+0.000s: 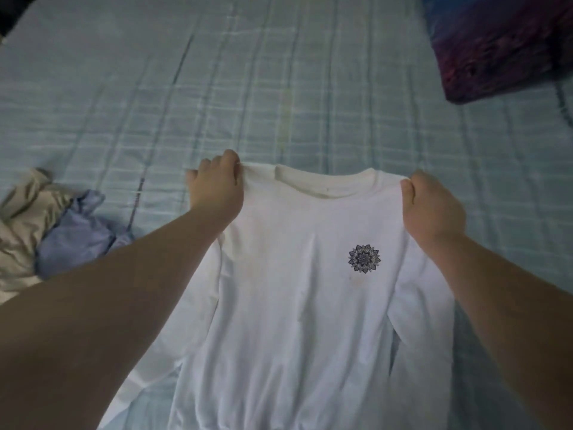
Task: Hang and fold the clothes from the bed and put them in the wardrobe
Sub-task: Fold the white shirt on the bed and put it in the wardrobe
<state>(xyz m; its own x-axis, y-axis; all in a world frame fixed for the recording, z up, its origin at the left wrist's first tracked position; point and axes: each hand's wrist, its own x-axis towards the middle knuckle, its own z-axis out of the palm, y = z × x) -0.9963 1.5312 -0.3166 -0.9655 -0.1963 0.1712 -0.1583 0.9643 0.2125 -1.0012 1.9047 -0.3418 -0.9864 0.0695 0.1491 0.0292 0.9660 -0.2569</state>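
Observation:
A white T-shirt (294, 305) with a small dark flower print on its chest is stretched out in front of me over the bed (279, 88), front side towards me, collar at the top. My left hand (217, 190) grips the shirt's left shoulder beside the collar. My right hand (431, 206) grips the right shoulder in the same way. Both sleeves hang down at the sides, and the hem runs out of the bottom of the view.
The bed is covered with a light blue checked sheet. A crumpled beige garment (24, 218) and a lilac garment (77, 237) lie together at the left. A dark purple-blue pillow (502, 45) sits at the top right.

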